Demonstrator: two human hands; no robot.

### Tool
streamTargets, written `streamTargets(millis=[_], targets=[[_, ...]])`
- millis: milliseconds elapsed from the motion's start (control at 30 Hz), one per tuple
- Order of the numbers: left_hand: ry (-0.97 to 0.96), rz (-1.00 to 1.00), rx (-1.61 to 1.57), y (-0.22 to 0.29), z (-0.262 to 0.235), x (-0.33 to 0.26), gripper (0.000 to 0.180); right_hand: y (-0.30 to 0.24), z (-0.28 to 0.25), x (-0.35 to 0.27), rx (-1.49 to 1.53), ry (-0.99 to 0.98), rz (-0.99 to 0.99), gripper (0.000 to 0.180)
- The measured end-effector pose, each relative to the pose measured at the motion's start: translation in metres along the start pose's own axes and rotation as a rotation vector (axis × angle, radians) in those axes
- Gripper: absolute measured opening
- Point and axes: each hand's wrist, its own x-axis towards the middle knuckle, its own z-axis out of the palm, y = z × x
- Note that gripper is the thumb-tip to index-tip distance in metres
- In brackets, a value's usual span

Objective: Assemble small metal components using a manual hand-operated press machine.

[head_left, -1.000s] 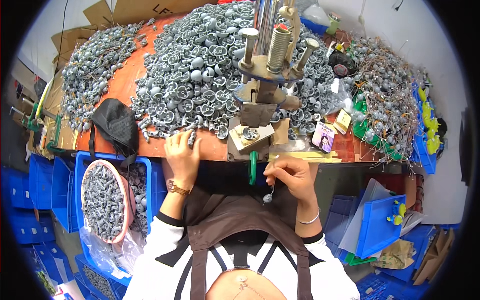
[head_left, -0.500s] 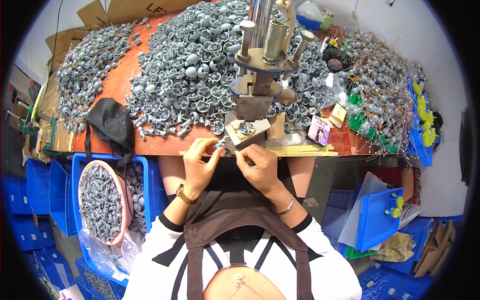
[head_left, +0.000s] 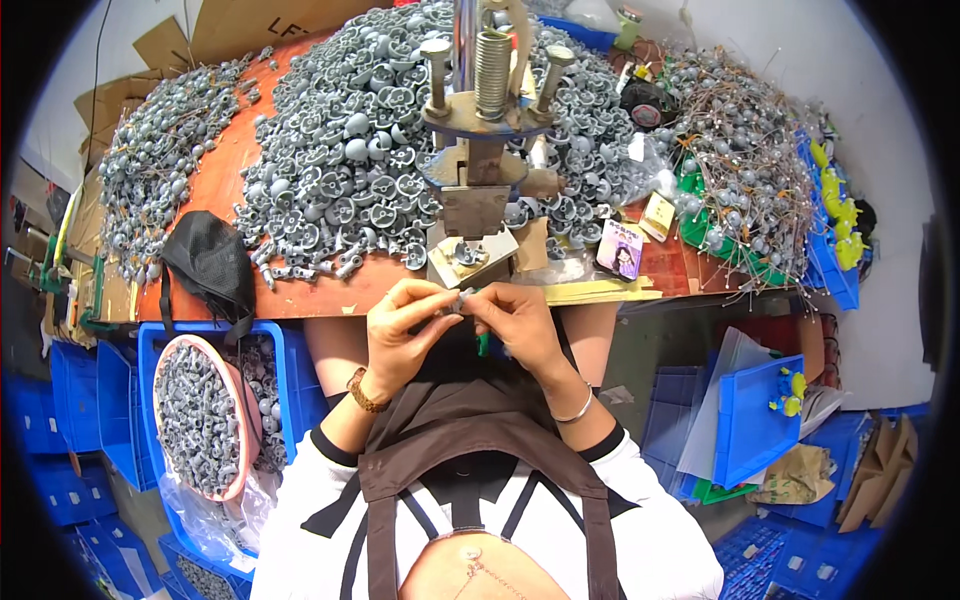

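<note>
Just in front of the table edge, my left hand (head_left: 405, 330) and my right hand (head_left: 520, 325) meet fingertip to fingertip. Both pinch a small grey plastic part (head_left: 460, 302), mostly covered by the fingers. Something green (head_left: 484, 345) shows under my right fingers; its kind is unclear. Right beyond my hands stands a metal bench press (head_left: 476, 208) with a big spring and bolts. A grey cup-shaped piece (head_left: 466, 255) sits on the metal block (head_left: 490, 262) below its ram. Behind it rises a heap of grey half-round plastic shells (head_left: 350, 150).
A black mesh bag (head_left: 210, 265) hangs over the table's front left. Below it, a pink basin (head_left: 240, 420) of grey parts stands in a blue crate (head_left: 290, 400). Wired grey balls lie in piles left (head_left: 160, 160) and right (head_left: 745, 150). A purple card box (head_left: 620, 250) is right of the press.
My hands have come together; the fingers of my right hand now join my left on the grey part. The whole view has shifted, so the press appears farther left.
</note>
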Motion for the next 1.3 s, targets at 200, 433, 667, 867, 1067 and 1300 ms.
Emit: streamTargets(millis=[200,433,667,867,1067,1300], targets=[[0.025,0.189,0.153,0.005,0.01,0.003,0.03,0.0,-0.008,0.002,0.73,-0.109,0.39,0.017],[0.559,-0.033,0.5,-0.006,-0.006,0.018,0.035,0.022,-0.029,0.021,0.13,0.1,0.044,0.009],[0.02,-0.219,0.22,-0.002,0.021,0.013,0.03,0.009,-0.012,0.027,0.21,-0.103,0.08,0.014],[0.151,-0.314,0.158,-0.031,0.026,0.029,0.023,0.027,-0.001,0.038,-0.702,0.2,-0.11,0.014],[0.1,-0.279,0.179,-0.044,0.022,0.037,0.024,0.016,-0.012,0.038,-0.762,0.086,-0.112,0.013],[0.016,-0.188,0.283,-0.044,0.024,0.047,0.022,-0.066,-0.086,0.141,0.375,0.066,-0.152,0.033]])
